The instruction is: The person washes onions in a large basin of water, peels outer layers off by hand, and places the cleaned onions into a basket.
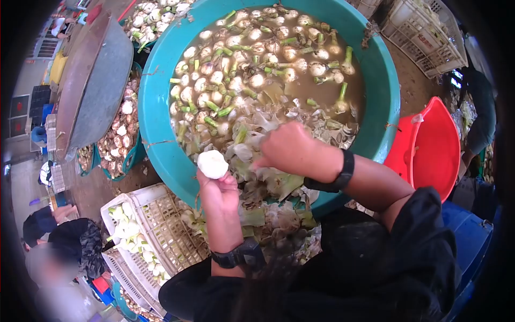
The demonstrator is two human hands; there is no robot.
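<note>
Teal tub [156, 115] far centre, bulbs [257, 80] in murky water [307, 98]. Crate [167, 222] near left. Loose skins [273, 185] heaped tub's near side. Right hand [288, 149] above skins, fingers curled; can't tell if grip clamped on anything. Left hand [217, 194]: grip clamped on 1 white bulb [212, 164], near-left tub edge. Peeling well likely means cradling lightly, no gouging.

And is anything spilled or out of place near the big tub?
Yes: loose peels cover part of the near rim of the green tub and lie outside it too, beside a crate, so they look spilled.
</note>
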